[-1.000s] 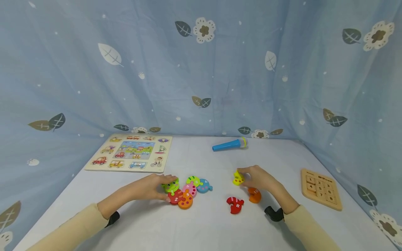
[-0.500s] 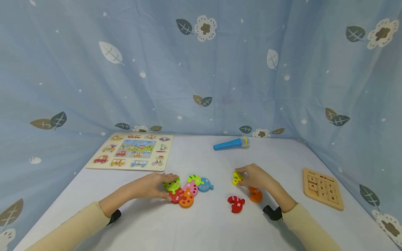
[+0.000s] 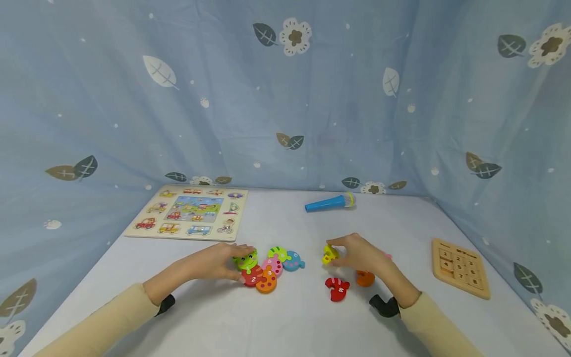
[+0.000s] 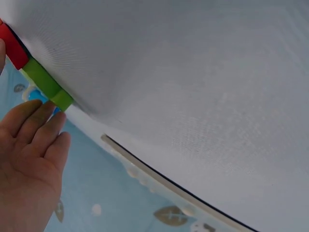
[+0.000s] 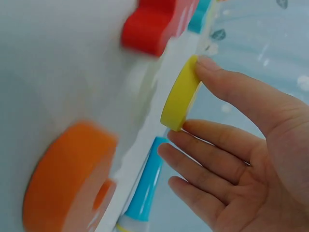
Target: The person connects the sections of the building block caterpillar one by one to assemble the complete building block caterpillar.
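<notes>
My left hand [image 3: 216, 262] rests at the left end of a joined row of numbered caterpillar puzzle pieces. Its nearly straight fingers touch the green head piece [image 3: 247, 261], with the thumb at the red number 2 piece [image 3: 253, 276]. Orange, pink, green and blue pieces [image 3: 293, 261] continue the row rightward. My right hand [image 3: 359, 255] pinches a yellow spotted puzzle piece [image 3: 330, 255] between thumb and fingers; the right wrist view shows its yellow edge [image 5: 180, 96]. Near that hand lie a loose red number 8 piece [image 3: 337, 289] and an orange piece [image 3: 365, 278], partly covered.
A blue toy microphone [image 3: 329, 203] lies at the back. The vehicle picture board [image 3: 185, 237] is at the back left, and a wooden number board [image 3: 461, 268] at the right. A pink bit [image 3: 389, 256] shows behind my right wrist. Patterned blue cloth [image 3: 285, 99] surrounds the table.
My right hand has moved left with the yellow puzzle piece, closer to the joined row. A pink bit has come into sight behind its wrist. My left hand stays at the head piece.
</notes>
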Action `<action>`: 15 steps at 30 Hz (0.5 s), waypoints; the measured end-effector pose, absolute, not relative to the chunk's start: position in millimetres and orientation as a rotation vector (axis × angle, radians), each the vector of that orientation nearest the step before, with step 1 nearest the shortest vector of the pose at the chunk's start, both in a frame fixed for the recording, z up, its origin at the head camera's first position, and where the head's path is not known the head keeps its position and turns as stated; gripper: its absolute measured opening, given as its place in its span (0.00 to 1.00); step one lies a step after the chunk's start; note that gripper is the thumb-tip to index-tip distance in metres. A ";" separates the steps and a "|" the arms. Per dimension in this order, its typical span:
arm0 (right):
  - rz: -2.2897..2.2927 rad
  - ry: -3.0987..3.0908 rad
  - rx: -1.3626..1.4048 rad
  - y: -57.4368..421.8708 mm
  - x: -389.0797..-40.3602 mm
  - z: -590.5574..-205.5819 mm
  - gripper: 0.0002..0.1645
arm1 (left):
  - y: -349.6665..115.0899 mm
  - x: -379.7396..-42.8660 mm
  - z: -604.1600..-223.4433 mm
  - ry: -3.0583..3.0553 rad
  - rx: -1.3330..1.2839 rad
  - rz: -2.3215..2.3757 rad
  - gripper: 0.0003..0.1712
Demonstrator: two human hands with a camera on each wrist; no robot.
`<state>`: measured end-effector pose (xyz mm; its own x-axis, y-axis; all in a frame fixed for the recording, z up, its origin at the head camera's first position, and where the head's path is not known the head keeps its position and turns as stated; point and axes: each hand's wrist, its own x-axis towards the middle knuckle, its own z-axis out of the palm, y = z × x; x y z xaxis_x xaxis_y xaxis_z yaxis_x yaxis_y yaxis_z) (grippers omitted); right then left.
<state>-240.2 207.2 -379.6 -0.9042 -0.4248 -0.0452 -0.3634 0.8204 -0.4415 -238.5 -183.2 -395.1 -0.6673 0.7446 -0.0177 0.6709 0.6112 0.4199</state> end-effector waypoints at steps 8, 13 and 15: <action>-0.666 2.813 -0.737 185.5 -227.2 -376.2 0.33 | -182.3 -238.9 -398.8 2.662 1.156 0.568 0.43; -0.663 2.801 -0.790 174.7 -225.6 -376.9 0.32 | -180.9 -237.0 -399.1 2.691 1.155 0.572 0.44; -0.665 2.809 -0.821 171.7 -225.7 -378.8 0.32 | -179.9 -236.1 -398.8 2.706 1.157 0.566 0.45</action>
<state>-225.7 171.7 -378.8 -0.8412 -0.5407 -0.0101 -0.4787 0.7533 -0.4509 -236.1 -179.9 -398.8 -0.6932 0.7206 0.0147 0.6662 0.6328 0.3948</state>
